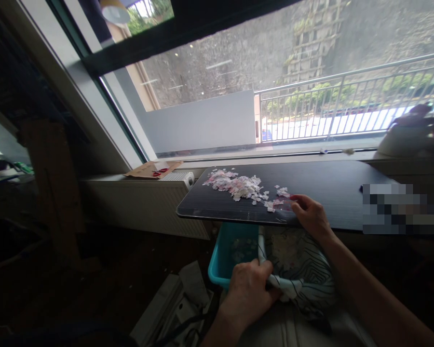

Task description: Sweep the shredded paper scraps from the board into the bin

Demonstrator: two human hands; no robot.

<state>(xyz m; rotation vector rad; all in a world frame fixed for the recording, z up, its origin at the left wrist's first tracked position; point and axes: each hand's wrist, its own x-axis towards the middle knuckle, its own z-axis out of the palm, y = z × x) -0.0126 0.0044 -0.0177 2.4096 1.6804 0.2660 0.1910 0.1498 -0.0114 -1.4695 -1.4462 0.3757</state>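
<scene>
My left hand point(251, 291) is closed around the rim of a white cloth bag with dark wavy stripes point(316, 270). The bag's mouth gapes below the table edge, and small pale scraps show dimly inside. Over the dark table point(325, 185), my right hand point(311, 214) pinches what looks like a flat, see-through pinkish piece point(285, 204) against the tabletop. Just left of those fingers lie a few paper scraps point(270, 206). A larger heap of white and pinkish paper scraps point(238, 184) spreads across the table's left part.
Under the table edge stands a turquoise bin point(217, 270), partly behind the bag, with scraps in it. Red-handled scissors point(159, 171) lie on brown paper point(139, 171) above a radiator point(148, 197). Pale boxes point(166, 308) sit on the floor at lower left.
</scene>
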